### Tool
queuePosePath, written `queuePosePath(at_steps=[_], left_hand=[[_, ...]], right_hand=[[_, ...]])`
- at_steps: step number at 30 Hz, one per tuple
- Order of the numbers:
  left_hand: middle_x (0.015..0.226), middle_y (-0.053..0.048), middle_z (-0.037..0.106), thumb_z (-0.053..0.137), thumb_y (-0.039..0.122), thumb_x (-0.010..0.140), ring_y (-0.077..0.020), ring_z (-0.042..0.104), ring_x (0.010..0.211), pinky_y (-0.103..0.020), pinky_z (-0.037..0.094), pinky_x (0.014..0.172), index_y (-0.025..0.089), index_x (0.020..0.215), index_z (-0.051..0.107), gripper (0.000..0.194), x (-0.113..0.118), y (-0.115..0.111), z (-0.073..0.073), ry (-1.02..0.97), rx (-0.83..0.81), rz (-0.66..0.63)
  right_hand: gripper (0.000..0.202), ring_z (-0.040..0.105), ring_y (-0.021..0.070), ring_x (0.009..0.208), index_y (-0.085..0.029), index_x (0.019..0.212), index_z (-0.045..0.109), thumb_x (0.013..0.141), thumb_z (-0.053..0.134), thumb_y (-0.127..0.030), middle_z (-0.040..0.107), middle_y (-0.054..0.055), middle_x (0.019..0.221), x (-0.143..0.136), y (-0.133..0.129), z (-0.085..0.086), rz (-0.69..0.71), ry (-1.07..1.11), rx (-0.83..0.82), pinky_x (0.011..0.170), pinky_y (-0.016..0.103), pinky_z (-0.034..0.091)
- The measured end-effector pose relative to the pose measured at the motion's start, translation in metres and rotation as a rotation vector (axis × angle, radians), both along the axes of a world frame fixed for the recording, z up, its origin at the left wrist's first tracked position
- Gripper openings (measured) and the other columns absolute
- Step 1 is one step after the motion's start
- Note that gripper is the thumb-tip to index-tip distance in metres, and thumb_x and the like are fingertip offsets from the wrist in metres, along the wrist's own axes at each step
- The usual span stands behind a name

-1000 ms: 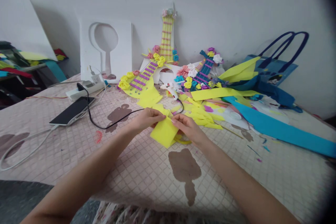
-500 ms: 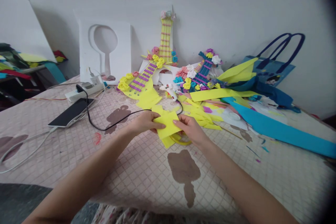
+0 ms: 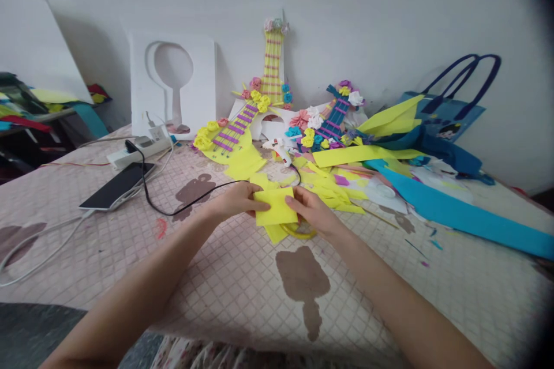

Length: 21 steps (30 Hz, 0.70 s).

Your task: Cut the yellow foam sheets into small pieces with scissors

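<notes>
A small square of yellow crepe paper (image 3: 276,209) is pinched between my two hands, above the table's middle. My left hand (image 3: 243,198) grips its left edge with the thumb on top. The right edge is between the thumb and fingers of my right hand (image 3: 308,207). More yellow paper shows beneath the square, with a yellow ring-shaped thing (image 3: 303,233) partly hidden under my right hand. Just behind lies a white glue gun (image 3: 279,151) with a black cord.
Paper-flower guitar shapes (image 3: 236,130) lean at the back. A power strip (image 3: 141,147) and black phone (image 3: 118,185) lie left. Yellow scraps (image 3: 329,190), a long blue strip (image 3: 454,207) and a blue bag (image 3: 454,115) are right.
The yellow square has turned slightly and now sits more level between my hands. Both hands keep hold of it and have barely shifted.
</notes>
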<state>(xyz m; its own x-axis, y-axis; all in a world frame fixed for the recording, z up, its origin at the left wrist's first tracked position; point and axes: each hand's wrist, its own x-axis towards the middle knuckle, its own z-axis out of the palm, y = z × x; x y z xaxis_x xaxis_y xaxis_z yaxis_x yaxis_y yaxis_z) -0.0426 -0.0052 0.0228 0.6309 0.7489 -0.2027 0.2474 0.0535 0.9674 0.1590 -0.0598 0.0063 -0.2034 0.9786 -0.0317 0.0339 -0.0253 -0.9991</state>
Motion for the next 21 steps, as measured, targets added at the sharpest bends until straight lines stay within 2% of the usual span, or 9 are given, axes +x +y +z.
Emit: queuePosePath(at_steps=[3, 6, 9, 11, 13, 15, 18, 19, 21], left_hand=[[0.083, -0.008, 0.068, 0.073, 0.032, 0.062, -0.0157, 0.063, 0.070, -0.024, 0.051, 0.060, 0.011, 0.087, 0.064, 0.033, 0.003, -0.001, -0.003, -0.043, -0.046, -0.011], [0.091, -0.010, 0.067, 0.072, 0.034, 0.064, -0.0163, 0.064, 0.078, -0.027, 0.053, 0.068, 0.011, 0.091, 0.063, 0.037, 0.007, -0.001, -0.007, -0.134, -0.150, 0.053], [0.092, -0.011, 0.067, 0.073, 0.033, 0.064, -0.0167, 0.064, 0.079, -0.028, 0.053, 0.073, 0.009, 0.088, 0.065, 0.035, 0.009, -0.002, -0.010, -0.161, -0.200, 0.149], [0.094, -0.011, 0.068, 0.074, 0.030, 0.064, -0.0167, 0.064, 0.081, -0.027, 0.054, 0.073, 0.009, 0.089, 0.065, 0.034, 0.010, -0.004, -0.009, -0.200, -0.215, 0.189], [0.097, -0.011, 0.068, 0.073, 0.025, 0.066, -0.0167, 0.065, 0.082, -0.025, 0.054, 0.073, 0.009, 0.093, 0.065, 0.033, 0.012, -0.005, -0.008, -0.268, -0.273, 0.153], [0.095, -0.012, 0.068, 0.070, 0.020, 0.070, -0.0161, 0.066, 0.081, -0.023, 0.054, 0.072, 0.009, 0.096, 0.064, 0.029, 0.012, -0.005, -0.006, -0.336, -0.351, 0.131], [0.090, -0.011, 0.069, 0.065, 0.015, 0.074, -0.0155, 0.067, 0.076, -0.020, 0.055, 0.070, 0.008, 0.091, 0.063, 0.018, 0.009, 0.003, -0.005, -0.426, -0.404, 0.295], [0.089, -0.011, 0.069, 0.064, 0.013, 0.074, -0.0160, 0.068, 0.078, -0.020, 0.055, 0.071, 0.009, 0.088, 0.062, 0.014, 0.006, 0.007, -0.005, -0.464, -0.393, 0.373], [0.087, -0.009, 0.069, 0.064, 0.013, 0.075, -0.0168, 0.068, 0.081, -0.021, 0.055, 0.074, 0.011, 0.087, 0.060, 0.012, 0.000, 0.017, -0.006, -0.512, -0.379, 0.449]], right_hand=[[0.036, 0.032, 0.0064, 0.045, -0.019, 0.064, 0.047, 0.067, 0.066, -0.050, 0.040, -0.006, 0.054, -0.001, 0.001, 0.000, -0.133, 0.052, 0.023, 0.040, 0.020, 0.025], [0.035, 0.031, 0.0067, 0.044, -0.020, 0.065, 0.047, 0.068, 0.066, -0.050, 0.039, -0.006, 0.054, 0.000, 0.002, -0.001, -0.214, 0.090, 0.037, 0.040, 0.021, 0.023], [0.032, 0.038, 0.0079, 0.046, -0.021, 0.074, 0.051, 0.067, 0.066, -0.048, 0.048, -0.005, 0.061, 0.000, 0.002, -0.002, -0.173, 0.104, 0.012, 0.042, 0.022, 0.028], [0.032, 0.039, 0.0080, 0.047, -0.020, 0.073, 0.050, 0.066, 0.069, -0.045, 0.049, -0.005, 0.060, 0.000, 0.002, -0.002, -0.145, 0.077, 0.015, 0.043, 0.022, 0.029], [0.032, 0.038, 0.0075, 0.045, -0.020, 0.070, 0.048, 0.067, 0.068, -0.044, 0.046, -0.006, 0.056, 0.000, 0.003, -0.002, -0.144, 0.044, 0.042, 0.044, 0.022, 0.029], [0.029, 0.040, 0.0082, 0.046, -0.020, 0.075, 0.048, 0.072, 0.063, -0.045, 0.048, -0.005, 0.059, 0.004, 0.004, -0.001, -0.103, 0.003, 0.081, 0.045, 0.023, 0.031], [0.027, 0.049, 0.0118, 0.060, -0.021, 0.087, 0.051, 0.076, 0.058, -0.045, 0.056, 0.000, 0.076, 0.017, 0.007, 0.001, -0.010, -0.230, 0.212, 0.055, 0.025, 0.038], [0.027, 0.050, 0.0133, 0.065, -0.020, 0.084, 0.052, 0.074, 0.061, -0.043, 0.057, 0.001, 0.078, 0.022, 0.008, 0.000, 0.009, -0.393, 0.264, 0.058, 0.026, 0.039], [0.028, 0.050, 0.0153, 0.067, -0.020, 0.079, 0.053, 0.067, 0.068, -0.041, 0.057, 0.001, 0.078, 0.031, 0.011, -0.002, 0.039, -0.710, 0.325, 0.059, 0.027, 0.037]])
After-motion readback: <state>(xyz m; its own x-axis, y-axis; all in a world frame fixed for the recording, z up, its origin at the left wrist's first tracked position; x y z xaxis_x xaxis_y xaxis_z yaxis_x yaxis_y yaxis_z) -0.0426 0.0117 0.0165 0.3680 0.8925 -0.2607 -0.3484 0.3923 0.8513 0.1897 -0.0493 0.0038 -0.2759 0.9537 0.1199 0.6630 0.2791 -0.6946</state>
